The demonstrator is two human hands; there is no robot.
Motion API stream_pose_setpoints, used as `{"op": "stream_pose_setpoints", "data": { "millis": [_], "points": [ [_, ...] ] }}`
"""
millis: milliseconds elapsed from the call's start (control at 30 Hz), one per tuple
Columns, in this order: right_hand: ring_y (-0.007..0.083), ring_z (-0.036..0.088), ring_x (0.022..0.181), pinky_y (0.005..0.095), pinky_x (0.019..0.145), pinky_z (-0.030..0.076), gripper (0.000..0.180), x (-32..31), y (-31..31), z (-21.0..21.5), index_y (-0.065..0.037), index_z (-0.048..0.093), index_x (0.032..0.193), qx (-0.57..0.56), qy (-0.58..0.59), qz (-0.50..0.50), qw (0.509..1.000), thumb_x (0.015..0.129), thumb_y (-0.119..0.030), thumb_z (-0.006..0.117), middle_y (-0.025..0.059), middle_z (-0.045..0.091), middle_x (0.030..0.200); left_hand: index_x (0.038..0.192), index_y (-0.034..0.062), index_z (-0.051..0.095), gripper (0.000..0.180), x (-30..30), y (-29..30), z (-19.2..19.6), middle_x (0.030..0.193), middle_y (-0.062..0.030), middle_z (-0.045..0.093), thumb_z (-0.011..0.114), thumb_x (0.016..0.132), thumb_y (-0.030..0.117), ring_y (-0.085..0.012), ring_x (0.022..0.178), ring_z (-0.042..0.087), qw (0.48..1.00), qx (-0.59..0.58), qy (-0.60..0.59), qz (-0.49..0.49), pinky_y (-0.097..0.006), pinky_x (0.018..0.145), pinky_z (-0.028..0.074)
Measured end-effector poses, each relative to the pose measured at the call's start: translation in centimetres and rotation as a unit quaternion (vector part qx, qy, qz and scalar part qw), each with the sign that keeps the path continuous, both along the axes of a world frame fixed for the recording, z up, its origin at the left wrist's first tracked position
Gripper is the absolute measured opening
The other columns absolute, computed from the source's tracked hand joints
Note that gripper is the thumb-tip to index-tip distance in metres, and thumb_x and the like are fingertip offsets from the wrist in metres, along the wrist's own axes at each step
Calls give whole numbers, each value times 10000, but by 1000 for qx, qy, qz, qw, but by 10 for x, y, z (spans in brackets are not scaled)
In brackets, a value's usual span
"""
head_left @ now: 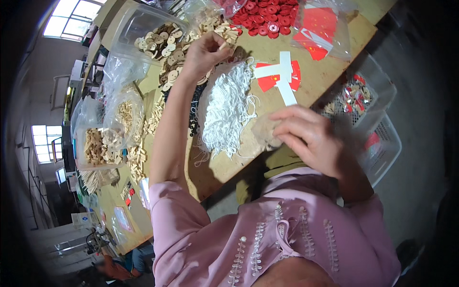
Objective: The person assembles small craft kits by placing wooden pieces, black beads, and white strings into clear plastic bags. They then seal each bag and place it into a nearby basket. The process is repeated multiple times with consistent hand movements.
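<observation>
My left hand (206, 56) reaches over the far side of the table, its fingers pinched on a small pale wooden piece (224, 46) that is partly hidden. Below it are the pile of wooden pieces (210, 27) and the round wooden discs with holes (173, 64). Near the table's front edge, my right hand (308, 136) is closed on a small clear plastic bag (264, 131), blurred, with its contents hard to make out. Between the hands lies a big heap of white strings (224, 110). Red paper flags with white strips (285, 72) lie beyond the right hand.
Red plastic discs (267, 16) and a bag of red flags (316, 28) are at the back. Clear tubs of discs (129, 31) and wooden blocks (95, 148) stand left. Plastic baskets (385, 148) sit right, below the table edge. Another person (117, 268) is at lower left.
</observation>
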State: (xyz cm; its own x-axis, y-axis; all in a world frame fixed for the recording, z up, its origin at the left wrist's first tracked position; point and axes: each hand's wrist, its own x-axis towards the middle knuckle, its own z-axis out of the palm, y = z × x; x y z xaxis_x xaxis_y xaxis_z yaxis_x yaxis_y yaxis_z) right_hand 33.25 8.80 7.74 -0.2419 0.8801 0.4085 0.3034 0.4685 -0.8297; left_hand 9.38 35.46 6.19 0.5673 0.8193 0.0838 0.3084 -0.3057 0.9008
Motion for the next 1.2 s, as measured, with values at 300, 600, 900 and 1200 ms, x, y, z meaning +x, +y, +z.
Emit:
{"op": "stream_pose_setpoints", "data": {
  "millis": [300,600,900,1200],
  "points": [
    [310,711,1029,370,849,573,126,-6,12,12,19,698,1009,55,-36,-25,998,890,52,723,168,666,1212,964,20,663,175,22,-177,93,872,9,679,817,883,17,-39,751,591,994,-9,92,-51,-204,672,477],
    [323,711,1056,377,864,579,129,-18,8,1,29,689,1001,45,-8,0,999,883,78,712,191,652,1249,1049,7,713,196,14,-186,98,871,-15,726,810,886,57,-57,735,644,983,68,160,-62,-239,679,535],
    [319,699,1118,372,876,581,134,-15,2,7,32,681,1006,-14,14,4,1000,885,80,714,187,646,1324,1092,22,752,160,-8,-59,52,950,-77,789,722,935,41,-125,822,735,968,135,183,107,-280,764,583],
    [391,684,1066,422,861,583,129,-8,8,1,36,655,1019,10,13,26,1000,896,51,691,213,635,1281,1050,63,727,237,26,33,-26,984,-202,711,753,834,157,-379,897,703,878,333,337,69,-458,848,573]
  ]
}}
